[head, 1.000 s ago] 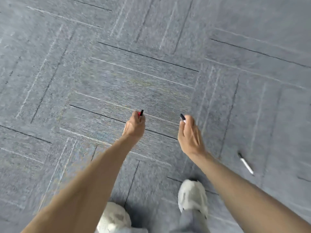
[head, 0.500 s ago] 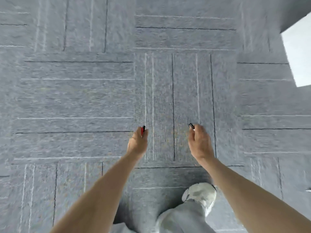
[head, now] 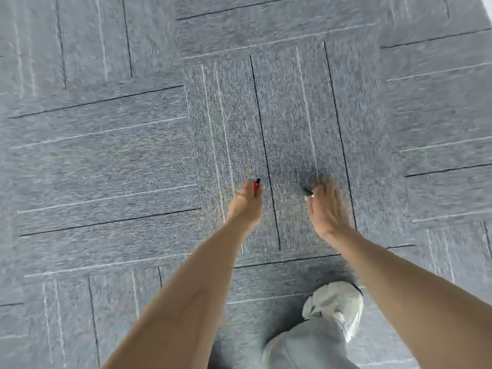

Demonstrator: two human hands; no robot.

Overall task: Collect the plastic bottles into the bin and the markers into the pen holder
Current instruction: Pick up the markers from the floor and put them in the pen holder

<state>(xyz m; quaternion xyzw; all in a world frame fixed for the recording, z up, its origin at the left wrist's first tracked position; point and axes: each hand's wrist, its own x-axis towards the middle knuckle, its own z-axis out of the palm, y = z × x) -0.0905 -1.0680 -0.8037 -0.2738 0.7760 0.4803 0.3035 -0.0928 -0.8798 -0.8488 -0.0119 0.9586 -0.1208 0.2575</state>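
Both my arms reach forward over grey carpet. My left hand (head: 246, 205) grips a red marker (head: 256, 186); only its red end with a black tip pokes out above the fingers. My right hand (head: 326, 206) holds a black marker (head: 308, 192), of which just a short dark tip shows beside the thumb. The rest of both markers is hidden inside the hands. No bottle, bin or pen holder is in view.
Grey carpet tiles (head: 106, 161) with dark and white lines fill the view, blurred by motion. My white shoe (head: 336, 302) and grey trouser leg (head: 306, 344) are at the bottom right. A pale edge (head: 488, 0) shows at the top right corner.
The view has swung across the carpet as I walk. The white marker lying on the floor a second ago is out of view. Both hands keep hold of their markers.
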